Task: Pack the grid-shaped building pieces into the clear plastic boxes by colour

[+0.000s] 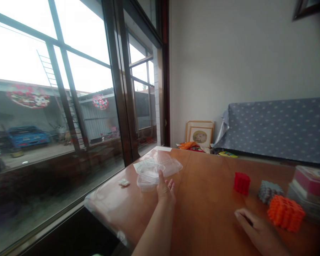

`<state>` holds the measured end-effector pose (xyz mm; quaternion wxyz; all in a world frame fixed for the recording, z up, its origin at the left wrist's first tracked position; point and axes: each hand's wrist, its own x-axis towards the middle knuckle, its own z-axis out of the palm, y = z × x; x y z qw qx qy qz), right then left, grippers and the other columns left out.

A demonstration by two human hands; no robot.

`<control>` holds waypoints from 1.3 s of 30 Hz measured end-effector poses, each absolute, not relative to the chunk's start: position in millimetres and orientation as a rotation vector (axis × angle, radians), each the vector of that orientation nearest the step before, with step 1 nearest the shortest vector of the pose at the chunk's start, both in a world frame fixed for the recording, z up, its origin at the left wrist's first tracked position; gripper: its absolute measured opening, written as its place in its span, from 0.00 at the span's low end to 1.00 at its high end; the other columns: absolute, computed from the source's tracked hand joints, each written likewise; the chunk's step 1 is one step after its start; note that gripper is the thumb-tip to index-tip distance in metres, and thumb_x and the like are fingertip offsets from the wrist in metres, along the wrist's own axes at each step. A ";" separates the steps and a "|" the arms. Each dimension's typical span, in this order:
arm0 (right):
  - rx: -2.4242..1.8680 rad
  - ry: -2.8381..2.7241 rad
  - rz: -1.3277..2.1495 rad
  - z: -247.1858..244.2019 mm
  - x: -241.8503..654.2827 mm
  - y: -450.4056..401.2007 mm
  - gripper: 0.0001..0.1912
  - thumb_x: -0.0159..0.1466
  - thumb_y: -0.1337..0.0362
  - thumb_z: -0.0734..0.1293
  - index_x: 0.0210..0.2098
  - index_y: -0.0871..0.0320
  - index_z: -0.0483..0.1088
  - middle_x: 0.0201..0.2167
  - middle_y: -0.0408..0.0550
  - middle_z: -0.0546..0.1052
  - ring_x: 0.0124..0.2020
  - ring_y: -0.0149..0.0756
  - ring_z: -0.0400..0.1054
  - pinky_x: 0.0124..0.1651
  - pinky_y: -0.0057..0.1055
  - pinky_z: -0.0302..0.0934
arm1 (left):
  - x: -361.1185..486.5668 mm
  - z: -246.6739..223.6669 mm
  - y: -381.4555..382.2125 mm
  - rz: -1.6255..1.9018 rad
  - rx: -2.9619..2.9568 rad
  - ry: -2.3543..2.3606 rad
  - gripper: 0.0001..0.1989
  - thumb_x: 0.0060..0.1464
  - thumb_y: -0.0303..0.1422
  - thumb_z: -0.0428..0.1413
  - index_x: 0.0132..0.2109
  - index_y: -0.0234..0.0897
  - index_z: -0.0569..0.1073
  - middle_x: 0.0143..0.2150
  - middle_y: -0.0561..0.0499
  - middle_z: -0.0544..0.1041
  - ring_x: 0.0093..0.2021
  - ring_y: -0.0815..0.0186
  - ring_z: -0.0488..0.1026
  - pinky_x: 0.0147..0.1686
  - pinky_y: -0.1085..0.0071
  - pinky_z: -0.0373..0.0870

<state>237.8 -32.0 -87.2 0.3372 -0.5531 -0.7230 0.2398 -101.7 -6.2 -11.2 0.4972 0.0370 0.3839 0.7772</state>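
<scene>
My left hand reaches out over the table, its thumb up against the rim of a clear plastic container and its fingers apart. That container sits tilted on another clear plastic container. Beside them lies more clear plastic, perhaps lids or further tubs; the transparency makes the edges hard to separate. At the lower right, my right hand is loosely closed, with nothing visible in it. Closest to it is an orange bumpy block. A grey bumpy block and a red ridged block stand behind.
A stacked box with a pink band stands at the table's right. Near the left edge of the brown table lies a small pale object. Glass windows run along the left; a cloth-covered piece stands beyond.
</scene>
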 end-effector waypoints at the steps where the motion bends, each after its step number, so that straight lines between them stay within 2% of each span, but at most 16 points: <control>1: -1.448 -1.882 0.615 -86.7 237.1 -32.6 0.20 0.63 0.42 0.59 0.32 0.48 0.73 0.33 0.45 0.81 0.40 0.47 0.75 0.41 0.33 0.66 | -107.6 -9.9 -10.6 1.882 0.086 0.948 0.49 0.48 0.62 0.58 0.69 0.44 0.51 0.68 0.35 0.57 0.60 0.51 0.71 0.52 0.65 0.74; 7: -1.437 -1.905 0.590 -85.7 234.4 -34.4 0.19 0.62 0.42 0.60 0.30 0.48 0.73 0.32 0.45 0.81 0.38 0.47 0.75 0.40 0.34 0.66 | -129.8 -7.9 -21.4 1.840 0.056 0.988 0.45 0.49 0.58 0.61 0.66 0.39 0.57 0.64 0.34 0.63 0.59 0.52 0.72 0.51 0.65 0.74; 14: -1.392 -1.923 0.573 -87.8 234.6 -33.1 0.18 0.62 0.44 0.61 0.31 0.49 0.74 0.33 0.45 0.80 0.39 0.46 0.75 0.42 0.34 0.66 | -132.1 -11.6 -20.8 1.814 0.109 0.972 0.18 0.56 0.41 0.59 0.51 0.40 0.68 0.51 0.42 0.76 0.49 0.63 0.78 0.48 0.69 0.74; 19: -1.390 -1.937 0.571 -83.4 232.5 -35.1 0.18 0.63 0.45 0.60 0.33 0.49 0.74 0.33 0.44 0.80 0.39 0.44 0.74 0.42 0.34 0.65 | -118.0 -20.2 -25.2 1.744 0.223 1.040 0.09 0.57 0.36 0.56 0.43 0.39 0.68 0.47 0.43 0.77 0.42 0.65 0.79 0.44 0.70 0.74; 23: -1.352 -1.887 0.571 -71.2 227.0 -42.1 0.16 0.62 0.47 0.62 0.30 0.51 0.73 0.30 0.43 0.78 0.36 0.43 0.72 0.40 0.33 0.64 | -85.3 -32.3 -30.1 1.540 0.437 1.087 0.07 0.54 0.33 0.58 0.39 0.36 0.69 0.39 0.43 0.78 0.37 0.62 0.80 0.39 0.69 0.75; 27: -1.293 -1.789 0.624 -67.3 225.5 -42.2 0.15 0.61 0.49 0.64 0.31 0.53 0.74 0.30 0.44 0.79 0.36 0.43 0.72 0.41 0.34 0.64 | -50.7 -41.1 -34.6 1.311 0.661 1.129 0.07 0.48 0.28 0.60 0.35 0.35 0.70 0.30 0.48 0.75 0.28 0.64 0.76 0.32 0.68 0.74; 30: -1.304 -1.620 0.660 -71.6 229.0 -37.4 0.18 0.59 0.49 0.65 0.40 0.53 0.76 0.32 0.44 0.80 0.36 0.43 0.73 0.42 0.37 0.65 | -37.9 -40.8 -34.6 1.194 0.794 1.178 0.07 0.48 0.30 0.60 0.34 0.36 0.69 0.28 0.49 0.75 0.24 0.67 0.73 0.26 0.72 0.70; 33: -1.308 -1.446 0.757 -72.6 233.1 -34.2 0.24 0.59 0.49 0.63 0.49 0.55 0.73 0.27 0.42 0.77 0.31 0.41 0.73 0.38 0.36 0.65 | -37.5 -35.3 -29.1 1.095 0.930 1.225 0.07 0.47 0.30 0.61 0.32 0.36 0.70 0.25 0.51 0.74 0.20 0.69 0.70 0.20 0.77 0.62; 36: -1.294 -1.319 0.857 -67.7 234.9 -35.7 0.27 0.61 0.49 0.61 0.53 0.57 0.70 0.24 0.41 0.75 0.29 0.39 0.71 0.34 0.34 0.64 | -42.0 -28.8 -18.9 1.024 1.049 1.243 0.08 0.47 0.33 0.62 0.30 0.35 0.71 0.22 0.53 0.71 0.17 0.72 0.64 0.17 0.78 0.54; 39: -1.292 -1.263 0.895 -62.6 234.5 -38.6 0.28 0.62 0.49 0.61 0.55 0.57 0.68 0.24 0.40 0.73 0.27 0.38 0.69 0.31 0.33 0.62 | -43.6 -26.0 -7.6 1.004 1.142 1.250 0.13 0.49 0.40 0.62 0.28 0.34 0.71 0.22 0.53 0.71 0.16 0.74 0.61 0.17 0.78 0.49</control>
